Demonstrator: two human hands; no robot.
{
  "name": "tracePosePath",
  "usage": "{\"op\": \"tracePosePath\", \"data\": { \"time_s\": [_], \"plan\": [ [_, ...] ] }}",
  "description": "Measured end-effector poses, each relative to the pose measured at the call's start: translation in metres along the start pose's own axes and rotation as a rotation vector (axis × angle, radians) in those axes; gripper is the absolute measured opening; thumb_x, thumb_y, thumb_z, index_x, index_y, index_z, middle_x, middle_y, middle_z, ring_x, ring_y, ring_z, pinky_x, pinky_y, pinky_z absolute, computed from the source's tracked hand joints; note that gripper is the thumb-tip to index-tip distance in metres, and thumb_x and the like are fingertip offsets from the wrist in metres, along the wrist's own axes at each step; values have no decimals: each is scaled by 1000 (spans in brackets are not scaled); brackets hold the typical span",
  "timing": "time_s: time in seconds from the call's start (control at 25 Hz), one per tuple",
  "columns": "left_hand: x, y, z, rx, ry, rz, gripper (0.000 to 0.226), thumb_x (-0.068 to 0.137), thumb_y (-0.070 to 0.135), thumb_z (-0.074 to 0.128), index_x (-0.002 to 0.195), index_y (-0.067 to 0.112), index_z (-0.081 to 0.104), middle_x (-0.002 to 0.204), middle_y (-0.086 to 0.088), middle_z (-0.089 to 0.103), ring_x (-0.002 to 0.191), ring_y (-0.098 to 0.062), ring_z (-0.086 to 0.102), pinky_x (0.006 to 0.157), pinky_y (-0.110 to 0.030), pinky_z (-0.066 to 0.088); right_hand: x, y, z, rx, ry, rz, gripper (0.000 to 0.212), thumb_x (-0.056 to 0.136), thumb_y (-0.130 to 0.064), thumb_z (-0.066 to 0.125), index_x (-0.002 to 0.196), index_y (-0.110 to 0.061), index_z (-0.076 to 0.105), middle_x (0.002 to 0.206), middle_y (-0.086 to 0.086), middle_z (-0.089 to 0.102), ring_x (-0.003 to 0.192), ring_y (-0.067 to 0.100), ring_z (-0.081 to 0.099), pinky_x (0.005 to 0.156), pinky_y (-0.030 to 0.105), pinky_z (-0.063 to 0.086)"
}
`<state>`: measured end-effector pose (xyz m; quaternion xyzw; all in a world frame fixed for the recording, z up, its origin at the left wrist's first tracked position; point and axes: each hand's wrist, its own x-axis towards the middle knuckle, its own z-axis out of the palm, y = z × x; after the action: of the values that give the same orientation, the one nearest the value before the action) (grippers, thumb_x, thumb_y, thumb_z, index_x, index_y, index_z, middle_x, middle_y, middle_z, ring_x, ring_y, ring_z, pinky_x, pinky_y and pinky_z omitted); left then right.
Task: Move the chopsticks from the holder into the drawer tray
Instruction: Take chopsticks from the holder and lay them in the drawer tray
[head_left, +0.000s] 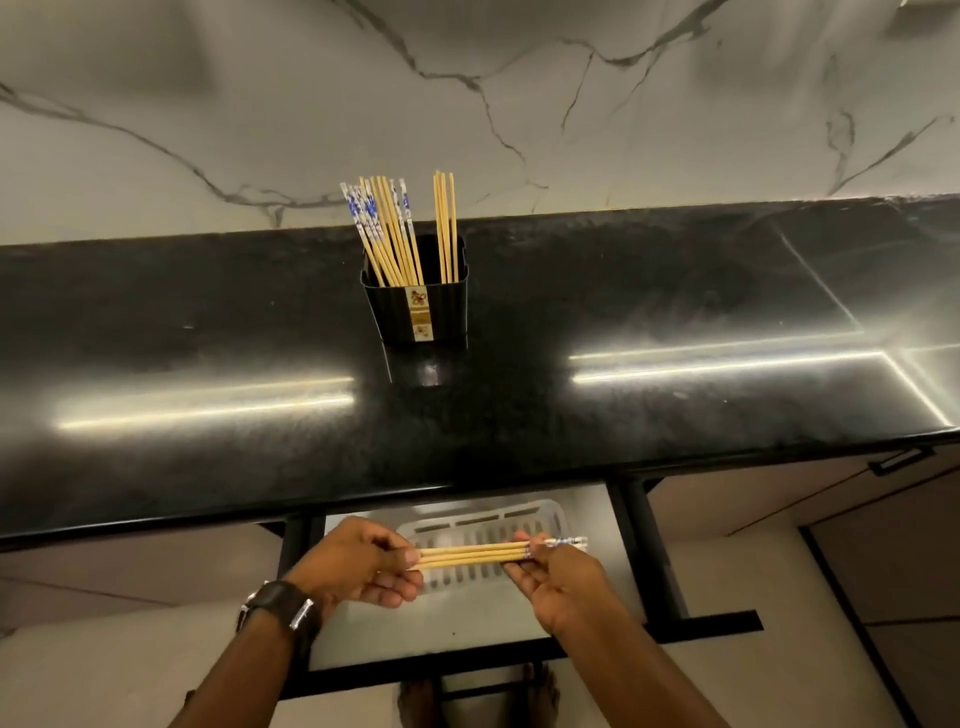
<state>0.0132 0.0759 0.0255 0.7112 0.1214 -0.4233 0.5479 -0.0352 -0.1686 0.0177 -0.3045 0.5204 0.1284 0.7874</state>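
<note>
A black holder (415, 306) stands on the dark countertop with several chopsticks (387, 234) upright in it, some with blue-and-white tops. Below the counter edge an open drawer holds a white slotted tray (540, 519). Over the tray I hold a small bundle of chopsticks (470, 553) level, crosswise. My left hand (358, 564) grips its plain tips, and my right hand (558, 582) grips the patterned end, which pokes out to the right.
The glossy black countertop (208, 364) runs across the view, backed by a marble wall (260, 104). The drawer's black frame (654, 561) borders the tray on the right and front. A cabinet handle (901, 460) sits at right. Bare feet (540, 696) show below the drawer.
</note>
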Motion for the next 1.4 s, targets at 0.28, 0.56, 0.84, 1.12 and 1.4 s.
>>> {"op": "tracePosePath", "data": {
  "time_s": [0.28,0.56,0.84,1.12,1.4],
  "plan": [
    [23,-20,56,-1080,536,-85,32,94,-6,61,126,-8,59,121,-28,67,112,-40,66,92,-44,54,50,1,24,6,42,220,16,106,-2,45,108,9,56,96,27,65,119,40,63,106,55,46],
    [59,-30,74,-1267,518,-316,30,100,2,54,129,-3,58,123,-24,66,105,-37,66,89,-51,53,89,0,22,-56,203,249,25,107,-11,44,114,6,61,99,25,67,91,36,68,88,49,56],
    [87,-21,66,-1288,481,-409,35,101,11,54,135,5,56,133,-24,61,114,-41,61,89,-54,52,102,-4,26,-109,251,168,32,102,-8,54,134,0,56,126,26,65,112,40,66,89,50,58],
    [72,-1,66,-1163,427,-536,41,100,20,52,139,7,48,132,-21,49,119,-43,50,100,-54,44,86,-21,31,-256,278,179,39,101,-9,59,137,2,52,140,28,52,126,44,54,105,51,48],
    [13,49,39,-708,-6,-330,33,86,24,68,59,9,56,54,-11,51,46,-26,56,47,-25,46,11,-25,55,-447,-52,109,21,97,-14,65,82,1,67,57,15,64,47,26,61,37,24,50]
  ]
}}
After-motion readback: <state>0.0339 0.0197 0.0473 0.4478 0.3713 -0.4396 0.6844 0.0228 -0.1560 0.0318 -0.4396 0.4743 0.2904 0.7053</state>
